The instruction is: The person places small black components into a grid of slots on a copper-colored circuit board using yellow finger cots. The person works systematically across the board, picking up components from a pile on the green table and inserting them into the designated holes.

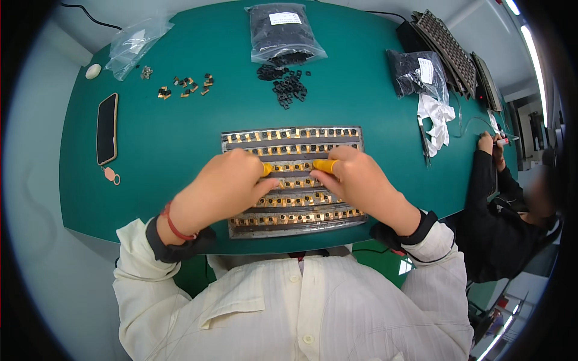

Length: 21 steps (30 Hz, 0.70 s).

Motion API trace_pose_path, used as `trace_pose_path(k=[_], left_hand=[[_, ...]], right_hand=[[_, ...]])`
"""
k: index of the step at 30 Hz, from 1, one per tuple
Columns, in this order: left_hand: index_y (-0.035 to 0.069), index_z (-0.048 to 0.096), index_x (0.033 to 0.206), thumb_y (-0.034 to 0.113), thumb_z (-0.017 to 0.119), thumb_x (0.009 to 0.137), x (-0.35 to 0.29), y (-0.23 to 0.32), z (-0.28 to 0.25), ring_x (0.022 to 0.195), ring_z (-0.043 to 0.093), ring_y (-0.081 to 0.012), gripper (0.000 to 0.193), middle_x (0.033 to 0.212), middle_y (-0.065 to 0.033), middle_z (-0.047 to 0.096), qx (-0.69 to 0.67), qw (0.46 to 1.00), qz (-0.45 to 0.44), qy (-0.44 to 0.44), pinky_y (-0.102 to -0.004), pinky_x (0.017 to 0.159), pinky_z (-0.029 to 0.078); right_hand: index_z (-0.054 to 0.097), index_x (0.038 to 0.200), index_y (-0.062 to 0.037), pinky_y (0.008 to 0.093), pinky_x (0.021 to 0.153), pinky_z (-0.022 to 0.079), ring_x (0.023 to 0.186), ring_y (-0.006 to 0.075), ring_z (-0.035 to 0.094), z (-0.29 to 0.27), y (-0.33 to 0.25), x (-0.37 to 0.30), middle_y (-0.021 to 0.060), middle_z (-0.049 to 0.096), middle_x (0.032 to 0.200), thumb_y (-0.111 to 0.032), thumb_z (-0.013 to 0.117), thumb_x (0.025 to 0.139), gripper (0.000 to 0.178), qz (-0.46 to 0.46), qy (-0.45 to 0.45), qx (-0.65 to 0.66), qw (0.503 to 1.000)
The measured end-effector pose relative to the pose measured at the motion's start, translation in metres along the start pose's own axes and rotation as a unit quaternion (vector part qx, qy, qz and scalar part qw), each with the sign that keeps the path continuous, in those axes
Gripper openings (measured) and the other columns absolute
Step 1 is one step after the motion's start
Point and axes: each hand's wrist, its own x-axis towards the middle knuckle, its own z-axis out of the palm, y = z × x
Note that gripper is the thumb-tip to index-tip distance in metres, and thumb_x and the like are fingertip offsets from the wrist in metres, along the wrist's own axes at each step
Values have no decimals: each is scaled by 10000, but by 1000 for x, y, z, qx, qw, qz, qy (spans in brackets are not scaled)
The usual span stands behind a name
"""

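A rectangular metal tray (298, 231) lies in front of me, with rows of small black square parts on gold-coloured flex strips. Over its left side is my left hand (226, 183), fingers curled, with a yellow finger cot (267, 169) on the index finger and the thumb just below. From the right, my right hand (367, 183) reaches to the same middle row, its index finger in another yellow cot (325, 166) and its thumb close under it. Both hands are closed near the small parts; whatever their fingertips hold is too small to make out.
Beyond the tray lie loose black parts (290, 89) and a bag (282, 33) of them. Gold-strip parts (186, 85) and a phone (107, 129) are at left. At right are another bag (415, 72), tweezers (424, 141), stacked trays (445, 48) and a co-worker (500, 210).
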Motion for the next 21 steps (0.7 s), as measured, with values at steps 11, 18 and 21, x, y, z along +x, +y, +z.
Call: trace_pose_path(k=[11, 18, 21], left_hand=[[-74, 699, 927, 97, 735, 808, 88, -33, -1, 740, 703, -265, 212, 831, -183, 713, -87, 979, -16, 184, -331, 694, 560], [-17, 709, 879, 82, 708, 811, 94, -27, 8, 769, 646, -331, 120, 836, -136, 656, 48, 979, 30, 195, -399, 686, 527], [-20, 713, 901, 61, 695, 812, 87, -32, 4, 769, 636, -339, 121, 836, -146, 643, 32, 983, 37, 176, -406, 688, 519]], right_hand=[[697, 729, 39, 433, 600, 534, 612, 375, 645, -27, -3, 24, 227, 622, 627, -261, 688, 869, 331, 46, -161, 29, 985], [720, 852, 67, 416, 661, 543, 701, 370, 680, -36, 24, 73, 249, 668, 750, -111, 734, 780, 193, 49, -28, 111, 992], [723, 863, 62, 412, 667, 546, 711, 366, 685, -16, 42, 98, 241, 679, 768, -112, 746, 771, 198, 26, 25, 110, 993]])
